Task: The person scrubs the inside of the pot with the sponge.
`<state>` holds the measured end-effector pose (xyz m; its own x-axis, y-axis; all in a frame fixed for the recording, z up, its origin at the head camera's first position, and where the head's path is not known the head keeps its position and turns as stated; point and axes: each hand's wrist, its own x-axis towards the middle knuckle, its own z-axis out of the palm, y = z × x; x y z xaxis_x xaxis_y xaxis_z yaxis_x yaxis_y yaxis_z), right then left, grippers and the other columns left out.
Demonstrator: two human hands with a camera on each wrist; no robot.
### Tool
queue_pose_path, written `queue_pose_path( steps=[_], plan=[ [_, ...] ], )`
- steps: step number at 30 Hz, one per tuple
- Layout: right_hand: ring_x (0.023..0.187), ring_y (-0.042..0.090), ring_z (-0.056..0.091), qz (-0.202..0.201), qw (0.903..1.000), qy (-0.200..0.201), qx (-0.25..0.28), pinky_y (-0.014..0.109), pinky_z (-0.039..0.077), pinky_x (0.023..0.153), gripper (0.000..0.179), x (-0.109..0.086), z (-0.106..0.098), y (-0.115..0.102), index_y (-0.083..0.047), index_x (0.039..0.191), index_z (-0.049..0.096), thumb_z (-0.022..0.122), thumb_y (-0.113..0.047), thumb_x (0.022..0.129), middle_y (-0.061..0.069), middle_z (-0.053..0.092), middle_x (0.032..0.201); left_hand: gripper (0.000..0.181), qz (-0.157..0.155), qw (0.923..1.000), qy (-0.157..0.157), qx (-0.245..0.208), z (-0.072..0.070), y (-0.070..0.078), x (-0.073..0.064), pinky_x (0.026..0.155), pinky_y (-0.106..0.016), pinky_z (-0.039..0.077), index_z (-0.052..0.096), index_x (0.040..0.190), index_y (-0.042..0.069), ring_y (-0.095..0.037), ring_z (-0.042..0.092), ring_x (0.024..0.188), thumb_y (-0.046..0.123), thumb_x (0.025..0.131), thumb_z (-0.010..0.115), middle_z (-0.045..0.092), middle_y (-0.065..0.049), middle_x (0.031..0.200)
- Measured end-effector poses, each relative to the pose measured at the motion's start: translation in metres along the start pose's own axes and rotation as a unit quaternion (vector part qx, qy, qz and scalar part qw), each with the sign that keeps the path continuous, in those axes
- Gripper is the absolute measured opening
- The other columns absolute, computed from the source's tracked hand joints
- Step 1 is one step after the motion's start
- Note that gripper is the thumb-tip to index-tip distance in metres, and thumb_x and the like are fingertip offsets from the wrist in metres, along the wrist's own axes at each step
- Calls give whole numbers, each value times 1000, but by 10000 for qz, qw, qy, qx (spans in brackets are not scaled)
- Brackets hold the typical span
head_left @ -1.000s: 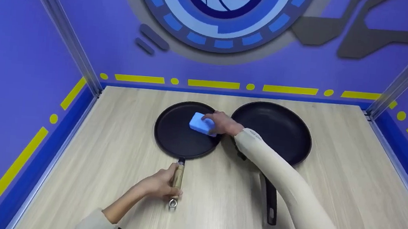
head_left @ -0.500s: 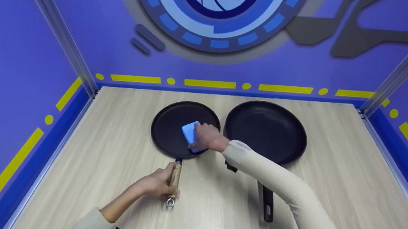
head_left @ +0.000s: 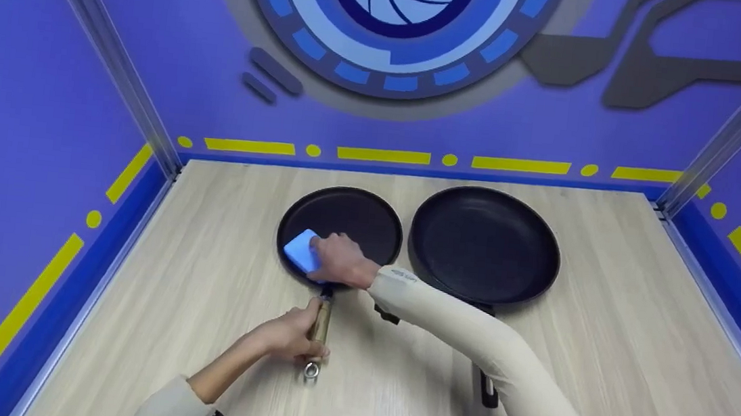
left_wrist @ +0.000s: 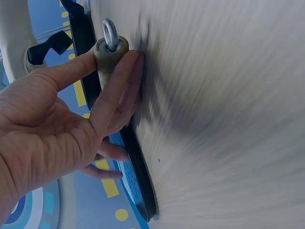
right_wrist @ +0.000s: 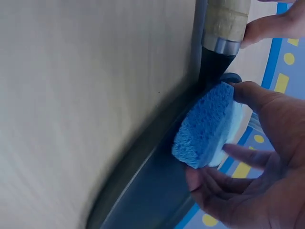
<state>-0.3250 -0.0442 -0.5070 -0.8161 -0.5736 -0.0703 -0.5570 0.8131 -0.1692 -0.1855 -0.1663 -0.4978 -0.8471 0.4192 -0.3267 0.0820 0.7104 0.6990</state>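
Observation:
My left hand [head_left: 293, 335] grips the wooden handle [head_left: 323, 322] of a shallow black pan [head_left: 363, 214]; in the left wrist view the thumb and fingers close round the handle [left_wrist: 106, 59] near its metal hanging ring [left_wrist: 110, 36]. In my right hand [head_left: 342, 260] is a blue sponge [head_left: 302, 250], pinched between thumb and fingers. The sponge lies against the near left part of the pan's inside, by its rim. Up close in the right wrist view, the sponge [right_wrist: 207, 129] shows a porous blue face and a paler layer, beside the handle's base.
A larger, deeper black frying pan [head_left: 486, 243] stands on the right, its black handle [head_left: 488, 388] partly hidden under my right forearm. Both pans sit on a light wooden table [head_left: 220, 214]. Purple-blue panels [head_left: 365, 126] with yellow marks wall the back and sides.
My right hand has swept the sponge across the shallow pan, from its right side to the near left. The left hand keeps its hold on the handle.

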Motion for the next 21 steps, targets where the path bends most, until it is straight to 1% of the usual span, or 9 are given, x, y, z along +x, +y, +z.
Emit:
queue_pose_path(
  steps=[1,4,6,9,10,14,17,19,21],
  plan=[
    [98,28,69,-68,10000,-37,-19,41,62,80,50,2,0,-1,-11,125,64,77,-40,86,12,73,105,76,33,10000,9,26,0,0,0,68,-37,55,31,144,-6,-23,62,76,10,88,80,61,-12,88],
    [105,27,68,-252,9995,-159,35,40,61,87,52,7,-6,1,-14,130,65,79,-38,86,12,73,113,74,76,10000,29,25,1,-1,1,69,-36,52,32,142,-5,-22,60,77,10,88,80,60,-11,87],
    [111,27,67,-327,9992,-209,119,41,60,92,55,9,-14,5,-16,134,64,80,-39,87,12,72,120,73,67,9999,12,-89,-1,-2,0,66,-36,56,32,142,-5,-22,61,74,8,88,79,60,-11,86],
    [119,29,63,-406,9988,-122,238,43,56,99,60,6,-28,16,-20,139,61,81,-40,86,13,69,125,71,109,9996,-55,-257,-1,-2,1,60,-35,58,32,142,-4,-20,62,71,6,89,78,61,-11,85],
    [120,30,62,-415,9987,-77,287,44,56,100,61,5,-34,20,-20,141,60,81,-40,87,13,69,125,70,114,9994,-70,-304,-1,-2,2,59,-35,59,32,141,-4,-19,63,70,5,89,78,61,-10,85],
    [112,30,63,-487,9968,270,570,43,57,94,63,-2,-62,42,-17,143,58,81,-36,87,16,69,119,67,199,9993,-94,-318,-1,-3,1,57,-34,59,34,137,-4,-19,64,68,3,88,78,62,-11,83],
    [107,31,64,-402,9949,514,768,42,58,89,64,-10,-81,62,-14,143,56,81,-32,87,21,68,121,66,193,9992,-143,-318,-2,-4,0,59,-36,60,34,137,-4,-20,65,69,3,88,77,63,-12,84],
    [107,33,64,-313,9941,634,822,43,58,89,64,-17,-92,76,-13,143,56,80,-30,87,23,67,123,68,151,9993,-180,-298,-3,-5,0,60,-34,58,33,139,-4,-20,64,69,4,88,77,63,-12,84],
    [110,35,63,-200,9936,732,839,44,58,90,64,-24,-101,91,-12,143,56,80,-30,87,25,66,124,68,128,9994,-208,-226,-3,-6,0,60,-31,54,33,140,-3,-19,62,70,7,89,77,63,-12,86]
  ],
)
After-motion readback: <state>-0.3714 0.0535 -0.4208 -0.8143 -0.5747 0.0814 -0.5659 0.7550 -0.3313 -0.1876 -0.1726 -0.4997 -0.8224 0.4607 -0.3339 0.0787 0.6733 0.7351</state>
